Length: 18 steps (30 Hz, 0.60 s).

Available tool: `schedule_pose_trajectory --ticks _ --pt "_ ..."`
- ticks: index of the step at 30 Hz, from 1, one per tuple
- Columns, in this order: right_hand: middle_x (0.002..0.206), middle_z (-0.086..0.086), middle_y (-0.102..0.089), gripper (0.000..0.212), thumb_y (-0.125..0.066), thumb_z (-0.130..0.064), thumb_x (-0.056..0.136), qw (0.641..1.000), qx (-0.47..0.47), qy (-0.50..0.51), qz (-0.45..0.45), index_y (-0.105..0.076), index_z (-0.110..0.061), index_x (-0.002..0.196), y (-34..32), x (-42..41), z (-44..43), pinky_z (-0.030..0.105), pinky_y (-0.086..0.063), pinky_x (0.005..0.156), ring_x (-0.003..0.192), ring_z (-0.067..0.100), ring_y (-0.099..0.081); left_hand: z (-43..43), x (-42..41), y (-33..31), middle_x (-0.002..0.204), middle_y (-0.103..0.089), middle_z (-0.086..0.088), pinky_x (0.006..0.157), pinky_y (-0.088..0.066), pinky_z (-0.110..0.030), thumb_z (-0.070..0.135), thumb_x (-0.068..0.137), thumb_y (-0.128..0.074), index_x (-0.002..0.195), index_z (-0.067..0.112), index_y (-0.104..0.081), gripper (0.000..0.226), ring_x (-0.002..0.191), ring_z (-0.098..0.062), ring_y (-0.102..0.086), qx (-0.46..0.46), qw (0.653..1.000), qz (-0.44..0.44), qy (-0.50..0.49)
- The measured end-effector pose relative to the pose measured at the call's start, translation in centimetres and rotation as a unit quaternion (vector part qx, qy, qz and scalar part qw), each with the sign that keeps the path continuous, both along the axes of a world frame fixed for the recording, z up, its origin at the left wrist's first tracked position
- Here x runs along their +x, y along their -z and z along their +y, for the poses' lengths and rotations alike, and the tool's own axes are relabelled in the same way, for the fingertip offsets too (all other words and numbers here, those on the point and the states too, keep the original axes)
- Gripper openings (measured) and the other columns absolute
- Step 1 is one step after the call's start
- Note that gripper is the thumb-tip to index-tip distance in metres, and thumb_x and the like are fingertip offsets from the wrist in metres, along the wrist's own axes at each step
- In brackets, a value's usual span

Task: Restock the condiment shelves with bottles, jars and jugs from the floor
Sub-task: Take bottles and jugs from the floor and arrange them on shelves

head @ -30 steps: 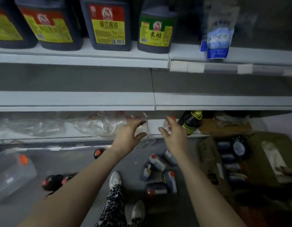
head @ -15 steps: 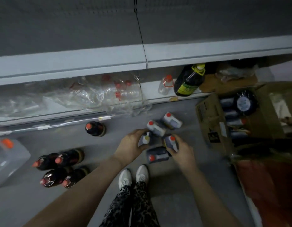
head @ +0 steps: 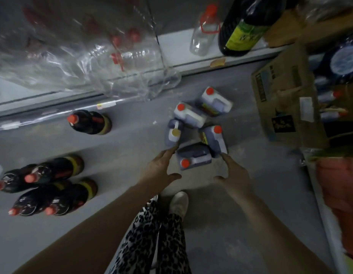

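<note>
**Grey floor, five small jugs, both hands reaching in**

Grey concrete floor [head: 122,147] runs along the bottom shelf [head: 191,38], and on it, right of centre, stands a huddle of small jugs [head: 193,157]: four with red caps, one with a yellow cap.

Both bare arms stretch down from the near edge. The left grip [head: 161,169] is spread apart, thumb out to the right, fingers straight, their tips at the near side of the yellow-capped jug [head: 173,133]. The right grip [head: 233,175] is likewise apart, thumb out to the left, its forefinger at the near corner of the rightmost jug [head: 214,139]. Neither holds anything; I cannot tell whether the fingertips touch.

Yellow labels show on two jugs, the writing too blurred to read. On the shelf, a big dark bottle [head: 244,30] carries a green-yellow label with dark characters, also unreadable. A cardboard box [head: 286,107] at right bears dark print I cannot make out. Dark red-capped bottles [head: 47,186] stand at left.
</note>
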State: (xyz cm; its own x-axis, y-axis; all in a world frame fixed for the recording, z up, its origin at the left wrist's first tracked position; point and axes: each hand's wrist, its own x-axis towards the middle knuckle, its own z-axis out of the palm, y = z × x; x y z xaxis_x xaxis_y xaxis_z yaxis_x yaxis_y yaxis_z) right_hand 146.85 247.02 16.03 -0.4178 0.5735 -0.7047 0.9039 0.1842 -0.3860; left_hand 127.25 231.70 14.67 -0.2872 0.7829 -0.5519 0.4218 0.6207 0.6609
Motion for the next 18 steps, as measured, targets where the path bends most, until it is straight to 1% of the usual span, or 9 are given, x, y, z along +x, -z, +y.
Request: schedule_pose_trajectory --ticks 2,4,6,7,10,14,16,18 --pt "0.146 0.004 -0.053 0.084 -0.075 -0.016 0.088 1.000 -0.002 -0.007 -0.002 -0.028 -0.027 0.157 3.5 0.6 0.3 0.034 -0.046 0.091 0.128 0.031 -0.053 -0.3 0.7 3.1 0.150 -0.043 -0.007 0.106 -0.040 -0.035 0.027 0.077 -0.083 0.152 0.016 -0.030 0.092 0.133 -0.027 -0.047 -0.012 1.000 -0.007 -0.002" --pt "0.150 0.002 -0.050 0.090 -0.077 -0.014 0.086 1.000 0.002 -0.009 0.002 -0.025 -0.031 0.157 7.9 1.6 0.4 0.028 -0.041 0.088 0.131 0.030 -0.051 -0.8 1.8 7.2 0.150 -0.041 -0.007 0.105 -0.040 -0.036 0.025 0.075 -0.085 0.153 0.016 -0.029 0.096 0.133 -0.028 -0.046 -0.021 1.000 -0.015 -0.009" --pt "0.155 -0.001 -0.043 0.096 -0.079 -0.013 0.084 1.000 0.006 -0.021 0.009 -0.021 -0.033 0.157 11.6 2.4 0.6 0.023 -0.037 0.090 0.135 0.027 -0.047 -1.2 2.6 10.8 0.153 -0.037 -0.007 0.105 -0.040 -0.036 0.026 0.075 -0.085 0.154 0.017 -0.024 0.100 0.134 -0.028 -0.045 -0.033 0.999 -0.017 -0.005" --pt "0.157 -0.003 -0.039 0.098 -0.081 -0.014 0.083 0.999 0.010 -0.030 0.014 -0.021 -0.033 0.158 13.5 2.7 0.7 0.023 -0.036 0.092 0.137 0.025 -0.045 -1.5 3.1 12.6 0.155 -0.035 -0.006 0.105 -0.040 -0.036 0.027 0.075 -0.085 0.155 0.018 -0.022 0.102 0.135 -0.027 -0.044 -0.036 0.999 -0.018 -0.006" --pt "0.161 -0.003 -0.033 0.102 -0.084 -0.016 0.080 0.997 0.026 -0.066 0.026 -0.019 -0.029 0.159 18.6 3.5 0.9 0.028 -0.039 0.097 0.142 0.023 -0.041 -1.9 4.4 17.6 0.159 -0.027 -0.003 0.109 -0.039 -0.038 0.031 0.075 -0.084 0.156 0.022 -0.015 0.107 0.139 -0.025 -0.039 -0.053 0.998 -0.024 -0.005" --pt "0.164 0.001 -0.027 0.104 -0.085 -0.015 0.078 0.992 0.062 -0.104 0.046 -0.019 -0.023 0.159 23.7 4.4 0.9 0.038 -0.041 0.106 0.146 0.024 -0.034 -2.2 6.0 23.5 0.160 -0.025 -0.004 0.109 -0.035 -0.035 0.029 0.069 -0.088 0.156 0.018 -0.014 0.114 0.142 -0.026 -0.035 -0.049 0.999 -0.018 -0.012" --pt "0.164 0.002 -0.025 0.103 -0.085 -0.014 0.077 0.988 0.083 -0.120 0.060 -0.021 -0.021 0.158 25.1 4.8 0.9 0.039 -0.041 0.106 0.148 0.024 -0.031 -2.4 6.5 25.6 0.160 -0.026 -0.005 0.109 -0.035 -0.035 0.031 0.066 -0.090 0.156 0.018 -0.014 0.118 0.141 -0.026 -0.035 -0.034 0.999 -0.018 -0.022" --pt "0.164 0.003 -0.026 0.101 -0.085 -0.012 0.076 0.984 0.101 -0.122 0.083 -0.025 -0.019 0.157 26.5 5.1 0.8 0.039 -0.043 0.104 0.147 0.025 -0.032 -2.3 7.2 28.0 0.159 -0.026 -0.005 0.111 -0.036 -0.038 0.035 0.064 -0.090 0.156 0.021 -0.012 0.121 0.141 -0.025 -0.036 -0.030 0.999 -0.014 -0.035"
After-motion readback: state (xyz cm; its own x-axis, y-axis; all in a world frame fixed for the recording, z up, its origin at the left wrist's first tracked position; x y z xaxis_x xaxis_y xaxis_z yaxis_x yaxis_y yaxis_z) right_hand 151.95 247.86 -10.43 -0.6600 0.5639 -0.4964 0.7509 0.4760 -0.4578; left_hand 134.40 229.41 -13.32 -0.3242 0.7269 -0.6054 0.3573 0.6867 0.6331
